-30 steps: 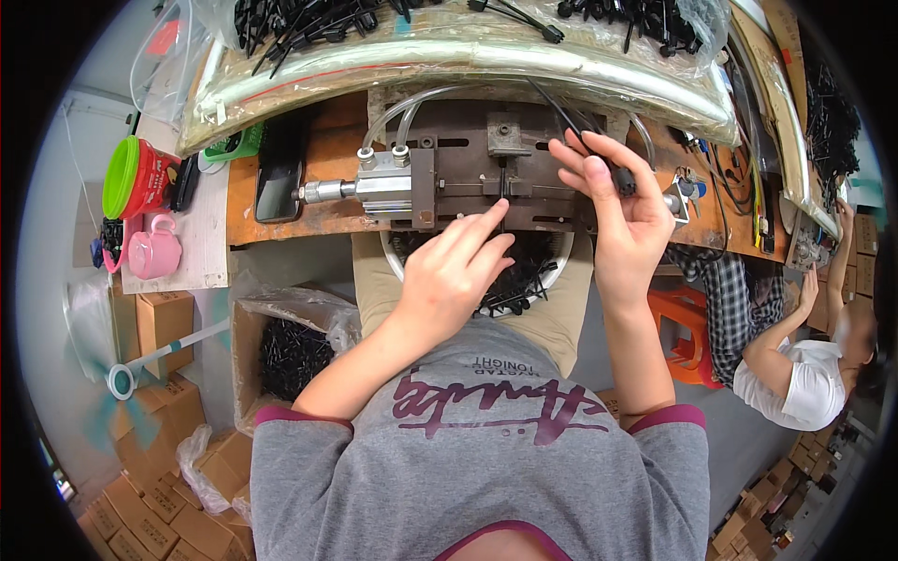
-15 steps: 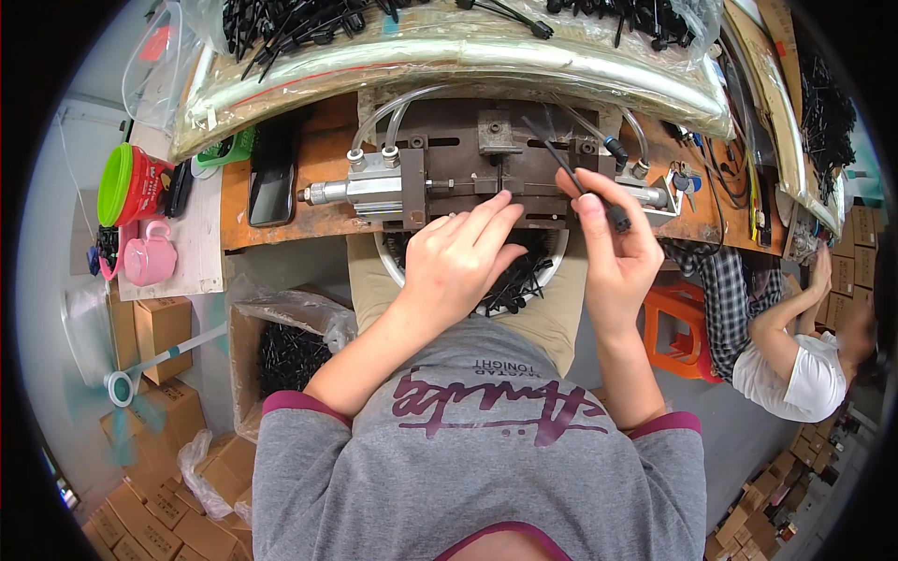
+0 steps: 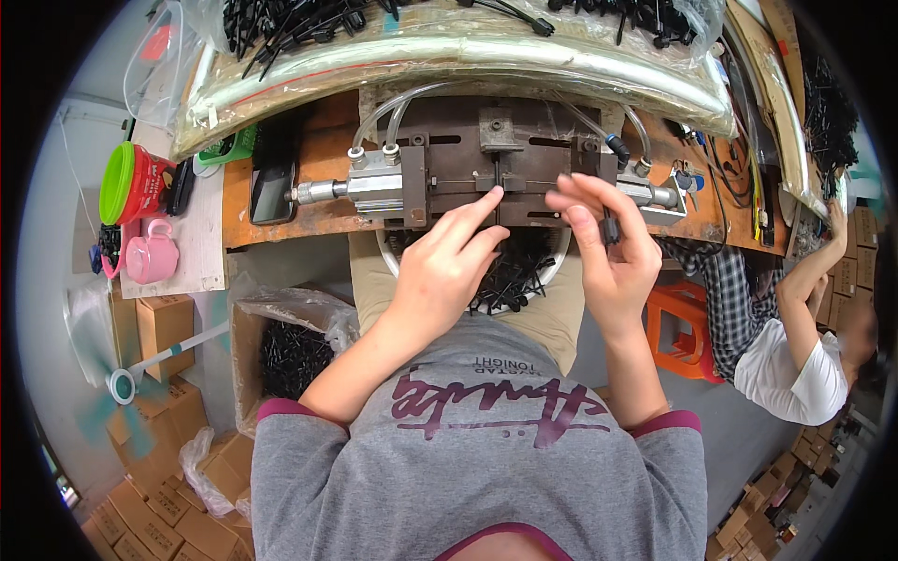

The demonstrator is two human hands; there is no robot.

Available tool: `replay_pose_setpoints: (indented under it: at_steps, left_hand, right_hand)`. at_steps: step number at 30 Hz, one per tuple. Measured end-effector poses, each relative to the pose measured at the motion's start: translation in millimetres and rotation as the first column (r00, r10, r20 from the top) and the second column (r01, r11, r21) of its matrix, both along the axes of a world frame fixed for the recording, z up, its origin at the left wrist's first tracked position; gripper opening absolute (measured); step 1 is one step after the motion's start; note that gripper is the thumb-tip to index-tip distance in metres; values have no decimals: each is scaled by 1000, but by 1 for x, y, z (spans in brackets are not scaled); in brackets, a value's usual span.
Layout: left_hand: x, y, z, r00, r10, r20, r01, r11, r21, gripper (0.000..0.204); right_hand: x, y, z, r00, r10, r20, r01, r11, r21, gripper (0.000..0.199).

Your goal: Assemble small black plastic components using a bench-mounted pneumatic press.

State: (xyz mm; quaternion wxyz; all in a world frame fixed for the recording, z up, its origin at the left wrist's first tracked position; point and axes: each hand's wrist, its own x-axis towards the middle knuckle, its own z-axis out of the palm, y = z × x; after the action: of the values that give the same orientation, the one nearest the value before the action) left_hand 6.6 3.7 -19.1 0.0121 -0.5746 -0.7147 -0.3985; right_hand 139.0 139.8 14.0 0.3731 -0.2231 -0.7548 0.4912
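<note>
Our right hand (image 3: 613,257) has its grip closed on a small, slim black plastic piece (image 3: 609,227), pinched upright between thumb and fingers just in front of the dark metal fixture block (image 3: 505,154); our left hand (image 3: 449,271) holds nothing, its forefinger stretched out to touch the block's centre slot. We judge the piece light, stiff and easily dropped, best pinched by its middle. More such pieces fill the white round bowl (image 3: 559,262) under the bench (image 3: 309,215).
</note>
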Motion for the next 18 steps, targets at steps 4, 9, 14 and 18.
replay_pose_setpoints:
  at_steps: [4, 9, 14, 18]
  left_hand:
    - [3, 8, -17, 975, 15, -224, -25, 999, -43, 19]
    - [-2, 15, -5, 963, -9, -271, -24, 993, -118, 18]
    - [-7, 13, 9, 977, -54, -208, 7, 975, -221, 24]
    - [-41, 28, 48, 998, -69, 1, 69, 991, -119, 26]
  right_hand:
    - [-3, 2, 8, 984, 132, -122, -119, 987, 108, 51]
    - [6, 8, 8, 992, 124, -27, -118, 979, 167, 48]
    - [14, -2, 3, 996, 65, -63, -68, 996, -57, 23]
    - [19, -1, 3, 961, 48, 272, -145, 926, 348, 23]
